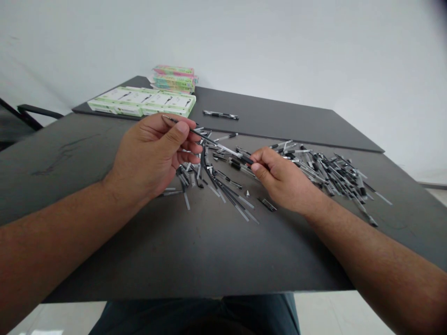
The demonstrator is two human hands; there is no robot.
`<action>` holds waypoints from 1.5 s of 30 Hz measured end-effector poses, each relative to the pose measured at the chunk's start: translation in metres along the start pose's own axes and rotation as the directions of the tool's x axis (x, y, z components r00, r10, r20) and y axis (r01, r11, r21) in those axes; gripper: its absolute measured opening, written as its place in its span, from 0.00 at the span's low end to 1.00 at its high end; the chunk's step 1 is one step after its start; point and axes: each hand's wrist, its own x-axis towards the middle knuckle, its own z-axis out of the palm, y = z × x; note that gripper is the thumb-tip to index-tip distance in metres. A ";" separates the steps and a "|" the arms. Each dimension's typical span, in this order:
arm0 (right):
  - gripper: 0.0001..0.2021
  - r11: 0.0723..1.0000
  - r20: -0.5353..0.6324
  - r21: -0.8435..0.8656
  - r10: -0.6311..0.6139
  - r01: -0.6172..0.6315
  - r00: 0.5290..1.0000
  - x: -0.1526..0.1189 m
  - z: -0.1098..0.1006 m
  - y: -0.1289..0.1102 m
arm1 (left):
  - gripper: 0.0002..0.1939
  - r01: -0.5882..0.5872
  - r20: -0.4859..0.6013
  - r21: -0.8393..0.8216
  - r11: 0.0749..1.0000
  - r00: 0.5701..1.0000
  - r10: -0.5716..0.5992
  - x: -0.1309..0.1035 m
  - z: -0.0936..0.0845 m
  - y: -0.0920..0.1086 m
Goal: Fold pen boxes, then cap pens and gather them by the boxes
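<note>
Tabletop (195,265) leaves room at its near edge (77,300); left fingers (176,134) pinch a refill (200,134), right fingers (263,174) a pen barrel (246,159).

Bare hands (150,156), bare forearms (77,228); dark blue trousers (139,318).

The pens (337,174) look glossy plastic, the grey tabletop (195,265) smooth and matt.
</note>
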 end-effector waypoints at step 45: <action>0.03 0.999 -0.013 0.005 -0.039 0.039 0.999 -0.002 0.004 0.002 | 0.09 0.069 0.112 0.221 0.973 0.989 -0.095 -0.010 0.003 -0.004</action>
